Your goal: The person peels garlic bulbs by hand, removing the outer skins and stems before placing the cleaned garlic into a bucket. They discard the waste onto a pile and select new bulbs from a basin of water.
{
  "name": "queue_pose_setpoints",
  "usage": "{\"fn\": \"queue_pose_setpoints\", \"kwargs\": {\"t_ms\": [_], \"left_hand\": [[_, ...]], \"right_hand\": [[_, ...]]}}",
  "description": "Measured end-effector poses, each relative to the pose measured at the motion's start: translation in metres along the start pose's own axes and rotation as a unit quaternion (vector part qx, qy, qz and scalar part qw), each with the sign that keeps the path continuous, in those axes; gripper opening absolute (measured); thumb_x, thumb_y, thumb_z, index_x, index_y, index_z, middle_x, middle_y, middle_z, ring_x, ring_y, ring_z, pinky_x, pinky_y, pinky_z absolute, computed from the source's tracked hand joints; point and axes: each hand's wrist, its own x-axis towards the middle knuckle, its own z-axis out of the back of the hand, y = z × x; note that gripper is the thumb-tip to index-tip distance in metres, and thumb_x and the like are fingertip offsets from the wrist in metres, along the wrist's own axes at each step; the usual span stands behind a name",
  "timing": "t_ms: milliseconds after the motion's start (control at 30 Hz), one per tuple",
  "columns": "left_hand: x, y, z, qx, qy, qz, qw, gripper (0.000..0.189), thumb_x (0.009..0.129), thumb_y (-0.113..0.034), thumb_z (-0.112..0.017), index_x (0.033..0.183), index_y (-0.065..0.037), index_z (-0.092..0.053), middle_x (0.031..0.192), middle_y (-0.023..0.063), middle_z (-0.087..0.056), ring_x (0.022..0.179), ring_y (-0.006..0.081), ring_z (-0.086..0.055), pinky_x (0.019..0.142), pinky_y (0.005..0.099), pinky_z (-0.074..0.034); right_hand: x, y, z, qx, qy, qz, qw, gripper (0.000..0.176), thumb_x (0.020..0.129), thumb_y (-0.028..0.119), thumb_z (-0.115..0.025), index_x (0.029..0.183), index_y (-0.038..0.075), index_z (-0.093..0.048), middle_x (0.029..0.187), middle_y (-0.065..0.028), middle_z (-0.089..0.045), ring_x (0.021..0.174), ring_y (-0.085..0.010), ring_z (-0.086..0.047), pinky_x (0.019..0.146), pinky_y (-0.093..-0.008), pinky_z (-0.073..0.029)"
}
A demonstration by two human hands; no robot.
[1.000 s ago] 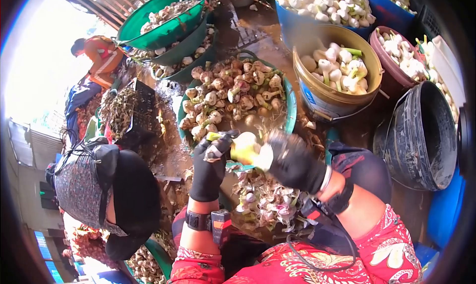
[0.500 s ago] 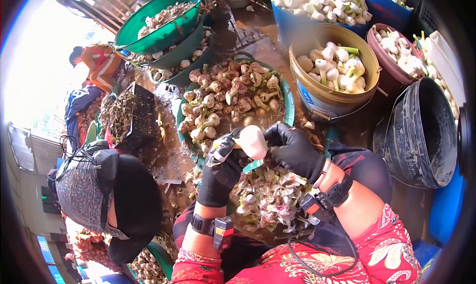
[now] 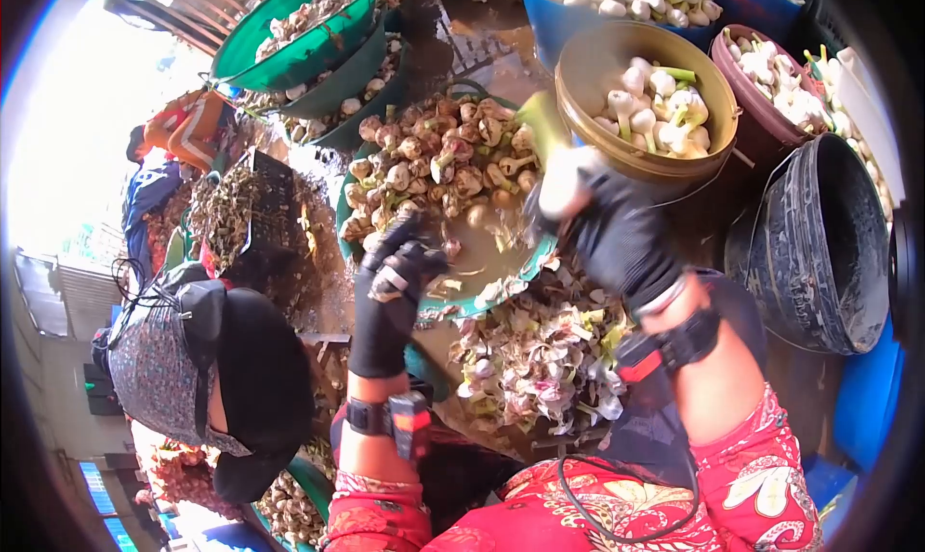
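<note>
My right hand (image 3: 626, 239), in a black glove, is closed on a white garlic bulb (image 3: 564, 191) with a pale green stem pointing up. It is beside the yellowish bucket (image 3: 644, 171) of peeled white garlic bulbs, blurred by motion. My left hand (image 3: 390, 287), also gloved, is over the near left edge of a green basin (image 3: 344, 215) of unpeeled, brownish garlic bulbs (image 3: 434, 157). Its fingers are curled, and what they hold, if anything, is hidden. A pale patch shows on its glove. Below the hands lies a heap of garlic skins (image 3: 540, 369).
A black bucket (image 3: 819, 249) lies tilted at right. Behind stand a blue tub (image 3: 549, 27) and a pink bucket (image 3: 761, 94) of white garlic. Green basins (image 3: 289, 51) are stacked at upper left. A person in a dark cap (image 3: 260, 388) is close on my left; another person (image 3: 188, 133) bends farther back.
My hands have moved apart. The right one has carried the garlic bulb up and right toward the yellowish bucket; the left has let go of the bulb and shifted slightly left.
</note>
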Motion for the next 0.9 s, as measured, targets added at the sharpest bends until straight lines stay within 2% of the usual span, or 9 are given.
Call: {"fn": "queue_pose_setpoints", "kwargs": {"t_ms": [167, 267, 333, 533, 633, 667, 733, 800, 900], "left_hand": [[0.017, 0.041, 0.08, 0.345, -0.062, 0.046, 0.935, 0.025, 0.087, -0.006, -0.061, 0.11, 0.002, -0.062, 0.091, 0.0064, -0.065, 0.083, 0.011, -0.059, 0.074, 0.0255, -0.049], [0.028, 0.102, 0.117, 0.669, 0.061, -0.002, 0.74, 0.027, 0.077, -0.011, -0.063, 0.103, -0.007, -0.068, 0.09, 0.0179, -0.068, 0.084, 0.0322, -0.066, 0.079, 0.039, -0.051], [0.035, 0.121, 0.103, 0.695, 0.09, 0.205, 0.683, 0.039, 0.073, -0.012, -0.065, 0.112, -0.016, -0.065, 0.097, 0.019, -0.066, 0.091, 0.0354, -0.063, 0.082, 0.0426, -0.05], [0.059, 0.177, 0.129, 0.789, 0.225, 0.184, 0.542, 0.038, 0.074, -0.017, -0.064, 0.11, -0.026, -0.066, 0.096, 0.0171, -0.061, 0.092, 0.0352, -0.061, 0.078, 0.0432, -0.05], [0.061, 0.171, 0.138, 0.728, 0.122, 0.17, 0.653, 0.029, 0.074, -0.014, -0.064, 0.102, -0.018, -0.069, 0.093, 0.0161, -0.063, 0.091, 0.0346, -0.061, 0.077, 0.0435, -0.05], [0.061, 0.182, 0.165, 0.705, 0.113, 0.055, 0.698, 0.022, 0.076, -0.011, -0.064, 0.097, -0.01, -0.069, 0.09, 0.0155, -0.065, 0.085, 0.0323, -0.062, 0.073, 0.0404, -0.05], [0.062, 0.152, 0.157, 0.596, 0.069, 0.071, 0.797, 0.015, 0.082, -0.01, -0.063, 0.094, -0.003, -0.067, 0.085, 0.0129, -0.066, 0.076, 0.0257, -0.064, 0.068, 0.0348, -0.05], [0.055, 0.097, 0.114, 0.308, -0.032, 0.259, 0.915, 0.021, 0.091, -0.018, -0.059, 0.102, -0.001, -0.064, 0.083, 0.004, -0.063, 0.072, 0.013, -0.061, 0.066, 0.0279, -0.051], [0.033, 0.043, 0.074, 0.123, 0.013, 0.235, 0.964, 0.017, 0.093, -0.01, -0.052, 0.106, 0.0, -0.057, 0.087, 0.0049, -0.062, 0.072, 0.0126, -0.061, 0.067, 0.0271, -0.053]], "right_hand": [[0.007, 0.037, 0.022, -0.055, 0.042, 0.115, 0.991, 0.035, 0.093, 0.025, -0.054, 0.119, 0.001, -0.052, 0.105, -0.0138, -0.062, 0.097, -0.0285, -0.063, 0.088, -0.0443, -0.051], [-0.004, 0.022, 0.015, -0.193, 0.041, 0.09, 0.976, 0.042, 0.09, 0.015, -0.056, 0.125, -0.005, -0.044, 0.103, -0.0136, -0.062, 0.091, -0.022, -0.064, 0.08, -0.0372, -0.055], [-0.006, 0.02, 0.009, -0.259, 0.009, 0.031, 0.965, 0.039, 0.093, 0.018, -0.053, 0.125, -0.002, -0.046, 0.104, -0.0112, -0.06, 0.09, -0.0189, -0.062, 0.082, -0.0353, -0.052], [0.003, 0.007, 0.001, -0.287, -0.055, -0.006, 0.956, 0.033, 0.088, 0.007, -0.057, 0.118, -0.004, -0.049, 0.094, -0.007, -0.063, 0.08, -0.0101, -0.06, 0.072, -0.0228, -0.051], [0.008, 0.001, 0.002, -0.352, -0.062, -0.011, 0.934, 0.033, 0.086, 0.009, -0.062, 0.115, -0.005, -0.052, 0.091, -0.0047, -0.062, 0.076, -0.0079, -0.058, 0.067, -0.0211, -0.049], [0.009, -0.003, 0.003, -0.351, -0.059, -0.013, 0.935, 0.033, 0.086, 0.009, -0.062, 0.115, -0.005, -0.052, 0.091, -0.0047, -0.062, 0.076, -0.0079, -0.058, 0.067, -0.0211, -0.049], [0.013, -0.018, 0.011, -0.403, -0.033, -0.027, 0.914, 0.034, 0.084, 0.012, -0.066, 0.112, -0.004, -0.054, 0.087, -0.0035, -0.061, 0.073, -0.0062, -0.056, 0.063, -0.0206, -0.046], [0.01, -0.033, 0.016, -0.484, -0.024, -0.065, 0.872, 0.042, 0.08, 0.018, -0.071, 0.114, -0.002, -0.055, 0.088, -0.0071, -0.064, 0.072, -0.0076, -0.058, 0.064, -0.0247, -0.048], [0.005, -0.064, 0.031, -0.548, 0.045, -0.102, 0.829, 0.067, 0.075, 0.026, -0.075, 0.129, 0.001, -0.046, 0.099, -0.0143, -0.065, 0.081, -0.0137, -0.062, 0.071, -0.0281, -0.05]]}}
